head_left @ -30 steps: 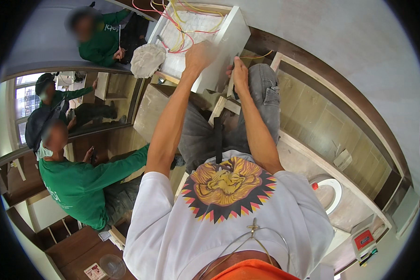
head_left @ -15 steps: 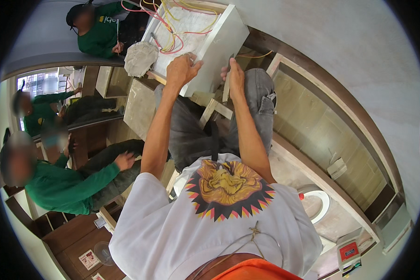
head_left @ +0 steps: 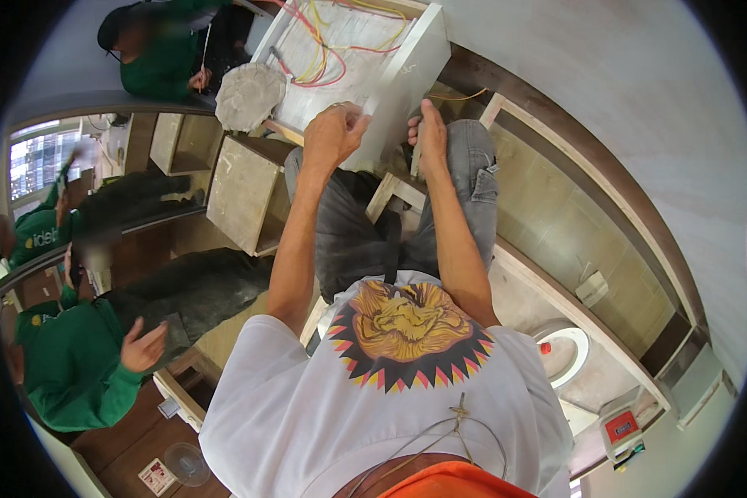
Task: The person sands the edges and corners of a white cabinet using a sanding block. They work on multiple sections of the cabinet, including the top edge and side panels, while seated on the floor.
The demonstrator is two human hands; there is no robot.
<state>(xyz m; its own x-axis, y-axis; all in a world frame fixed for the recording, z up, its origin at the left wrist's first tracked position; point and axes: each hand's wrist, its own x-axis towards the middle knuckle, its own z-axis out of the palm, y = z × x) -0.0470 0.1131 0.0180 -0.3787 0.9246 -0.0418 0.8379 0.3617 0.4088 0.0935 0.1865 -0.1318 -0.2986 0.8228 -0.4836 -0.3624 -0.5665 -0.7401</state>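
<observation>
A white open-topped box (head_left: 408,70), like a drawer, stands in front of my knees with red and yellow wires (head_left: 319,58) lying in it. Over its near edge, my left hand (head_left: 334,137) has its fingers curled in; whatever they grip, if anything, is hidden. Just right of the box, my right hand (head_left: 432,137) is closed round a thin flat strip (head_left: 416,158), pale and wood-like, pointing down between my legs. Its exact kind does not show. A dusty, whitish round bundle (head_left: 250,97) sits at the box's left corner.
A pale wooden box (head_left: 245,192) stands left of my knee. Two co-workers in green, one at the far left (head_left: 162,62) and one at the left (head_left: 83,357), are close, beside a mirror (head_left: 108,187). Wooden framing (head_left: 573,290) runs along the right, near a white ring (head_left: 578,357).
My view has shifted a little. The left co-worker has leaned back leftward, with a hand raised. My right hand has turned slightly, still around the strip; my left hand stays by the box edge.
</observation>
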